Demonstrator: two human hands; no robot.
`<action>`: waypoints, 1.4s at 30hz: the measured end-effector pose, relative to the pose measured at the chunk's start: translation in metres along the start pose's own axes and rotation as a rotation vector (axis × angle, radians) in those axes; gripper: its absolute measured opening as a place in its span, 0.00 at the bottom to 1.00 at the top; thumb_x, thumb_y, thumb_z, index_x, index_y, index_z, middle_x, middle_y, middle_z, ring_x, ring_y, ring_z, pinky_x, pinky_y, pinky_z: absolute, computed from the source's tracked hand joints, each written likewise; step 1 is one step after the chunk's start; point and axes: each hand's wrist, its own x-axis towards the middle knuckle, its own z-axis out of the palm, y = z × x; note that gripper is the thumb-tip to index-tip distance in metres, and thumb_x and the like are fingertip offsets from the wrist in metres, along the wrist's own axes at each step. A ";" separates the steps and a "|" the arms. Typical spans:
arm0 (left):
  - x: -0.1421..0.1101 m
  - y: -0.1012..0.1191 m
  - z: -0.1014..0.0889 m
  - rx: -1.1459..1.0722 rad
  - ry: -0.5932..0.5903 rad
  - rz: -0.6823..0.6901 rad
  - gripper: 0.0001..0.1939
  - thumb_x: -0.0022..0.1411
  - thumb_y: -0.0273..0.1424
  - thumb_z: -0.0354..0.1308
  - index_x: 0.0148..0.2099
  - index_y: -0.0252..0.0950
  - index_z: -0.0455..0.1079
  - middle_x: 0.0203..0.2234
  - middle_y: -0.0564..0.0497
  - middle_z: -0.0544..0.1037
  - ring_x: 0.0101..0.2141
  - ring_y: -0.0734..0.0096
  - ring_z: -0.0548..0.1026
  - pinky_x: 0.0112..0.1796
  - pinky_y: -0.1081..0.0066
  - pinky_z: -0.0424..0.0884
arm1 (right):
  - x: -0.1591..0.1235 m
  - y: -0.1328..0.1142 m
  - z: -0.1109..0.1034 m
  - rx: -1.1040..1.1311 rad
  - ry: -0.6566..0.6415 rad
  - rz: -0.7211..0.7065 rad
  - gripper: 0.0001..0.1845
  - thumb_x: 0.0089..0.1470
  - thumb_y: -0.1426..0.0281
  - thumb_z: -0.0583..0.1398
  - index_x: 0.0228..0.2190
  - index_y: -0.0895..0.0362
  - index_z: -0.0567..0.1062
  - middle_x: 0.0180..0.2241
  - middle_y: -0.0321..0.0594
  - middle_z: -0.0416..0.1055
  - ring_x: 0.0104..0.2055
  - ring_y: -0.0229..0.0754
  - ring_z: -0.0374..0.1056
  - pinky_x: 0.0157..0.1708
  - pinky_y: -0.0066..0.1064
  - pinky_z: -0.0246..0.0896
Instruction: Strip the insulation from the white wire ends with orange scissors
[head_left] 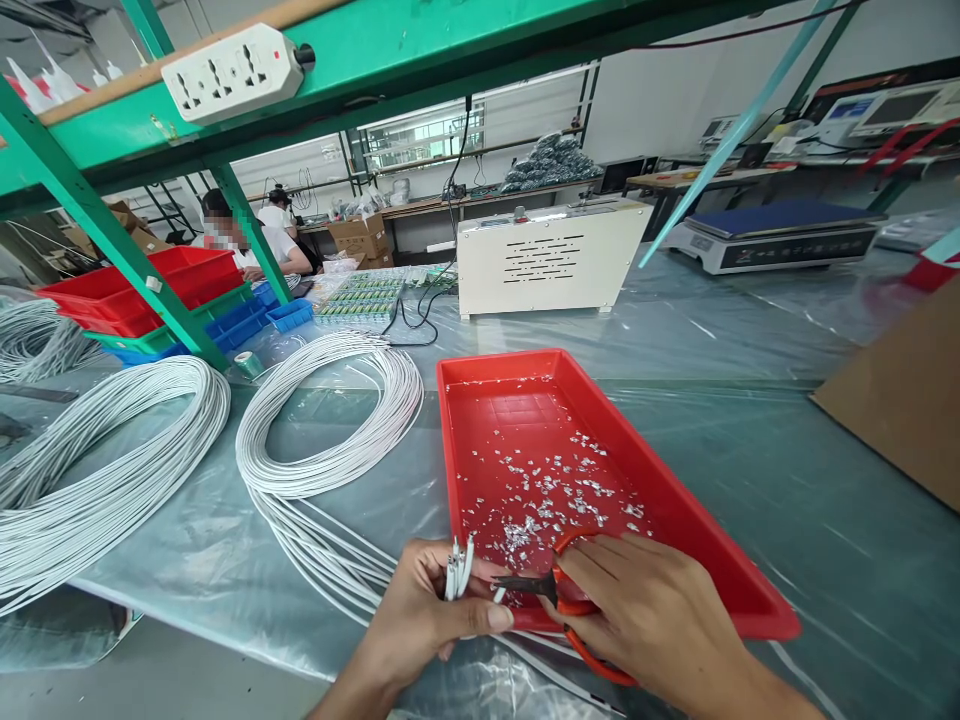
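My left hand [427,610] is closed round a small bunch of white cable ends [459,567] that stick up beside the near left corner of a red tray [694,520]. My right hand [649,610] grips orange-handled scissors [559,590], whose dark blades point left at the cable ends over the tray's near edge. Small silvery trimmings [547,490] lie scattered on the tray floor. The cables run back to a white coil [330,420] on the plastic-covered table.
A second large white coil [97,460] lies at left. A beige metal box [551,255] stands behind the tray, a scale [772,235] far right, cardboard [900,400] at right. Stacked red, green and blue bins [157,300] sit at left; people sit beyond.
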 end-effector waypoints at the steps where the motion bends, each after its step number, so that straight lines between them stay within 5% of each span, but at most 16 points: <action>1: 0.000 0.000 0.000 -0.002 0.000 -0.003 0.16 0.43 0.27 0.64 0.37 0.26 0.73 0.19 0.49 0.70 0.14 0.88 0.58 0.10 0.87 0.49 | -0.001 0.000 0.000 -0.022 0.013 -0.016 0.12 0.51 0.77 0.49 0.19 0.58 0.63 0.16 0.35 0.59 0.21 0.37 0.50 0.25 0.29 0.39; 7: -0.001 0.001 0.001 -0.012 0.037 -0.038 0.16 0.41 0.27 0.66 0.35 0.26 0.72 0.20 0.49 0.71 0.16 0.85 0.62 0.10 0.87 0.51 | -0.005 0.002 -0.001 -0.093 0.113 -0.134 0.14 0.58 0.73 0.47 0.24 0.60 0.66 0.20 0.38 0.65 0.23 0.38 0.54 0.26 0.30 0.43; 16: -0.001 0.001 0.002 0.033 0.050 -0.048 0.20 0.41 0.31 0.66 0.38 0.26 0.70 0.20 0.51 0.69 0.15 0.86 0.59 0.10 0.86 0.49 | -0.002 0.000 0.001 0.029 0.051 0.167 0.13 0.47 0.68 0.57 0.17 0.59 0.61 0.15 0.33 0.56 0.19 0.34 0.49 0.24 0.27 0.40; 19: -0.001 0.001 0.002 0.050 0.034 -0.019 0.24 0.43 0.29 0.65 0.44 0.28 0.68 0.21 0.52 0.69 0.15 0.87 0.58 0.10 0.86 0.50 | -0.005 -0.001 0.005 0.335 -0.186 0.490 0.22 0.47 0.62 0.57 0.15 0.61 0.54 0.15 0.32 0.46 0.18 0.30 0.42 0.19 0.24 0.37; 23: -0.003 0.000 0.003 0.092 -0.008 0.011 0.23 0.43 0.26 0.65 0.42 0.28 0.64 0.20 0.54 0.68 0.14 0.87 0.56 0.11 0.85 0.52 | 0.001 -0.009 0.007 1.069 -0.483 0.782 0.20 0.48 0.61 0.58 0.18 0.62 0.58 0.18 0.33 0.46 0.21 0.29 0.43 0.18 0.22 0.39; 26: -0.004 0.000 0.005 0.109 -0.020 0.018 0.19 0.42 0.28 0.65 0.36 0.28 0.61 0.18 0.54 0.67 0.14 0.87 0.55 0.10 0.85 0.51 | 0.011 -0.017 0.005 1.374 -0.507 0.877 0.18 0.42 0.62 0.61 0.19 0.64 0.63 0.15 0.31 0.49 0.17 0.27 0.44 0.16 0.21 0.38; 30: -0.004 0.000 0.007 0.167 -0.009 0.033 0.18 0.43 0.31 0.65 0.31 0.28 0.60 0.17 0.55 0.66 0.12 0.88 0.53 0.11 0.85 0.50 | 0.017 -0.025 0.003 1.455 -0.465 1.058 0.19 0.34 0.62 0.66 0.23 0.64 0.68 0.14 0.31 0.55 0.15 0.27 0.47 0.15 0.20 0.41; 34: -0.007 0.002 0.007 0.232 -0.018 0.019 0.16 0.44 0.34 0.64 0.27 0.26 0.63 0.15 0.55 0.63 0.12 0.89 0.53 0.11 0.84 0.49 | 0.010 -0.032 0.003 1.343 -0.315 0.961 0.14 0.38 0.67 0.64 0.25 0.64 0.70 0.20 0.35 0.63 0.20 0.28 0.55 0.20 0.19 0.50; 39: -0.013 0.001 0.012 0.271 0.063 -0.029 0.18 0.43 0.37 0.64 0.28 0.25 0.66 0.18 0.49 0.69 0.13 0.87 0.55 0.12 0.82 0.50 | -0.011 -0.041 0.007 0.693 -0.033 0.573 0.08 0.49 0.69 0.57 0.23 0.60 0.71 0.20 0.36 0.65 0.23 0.32 0.60 0.23 0.22 0.53; 42: -0.016 -0.006 0.018 0.353 0.150 0.091 0.16 0.44 0.36 0.63 0.25 0.26 0.66 0.19 0.48 0.70 0.20 0.82 0.61 0.21 0.82 0.58 | -0.024 -0.044 0.011 0.460 0.111 0.358 0.02 0.48 0.74 0.57 0.26 0.58 0.70 0.21 0.33 0.66 0.23 0.32 0.61 0.24 0.23 0.53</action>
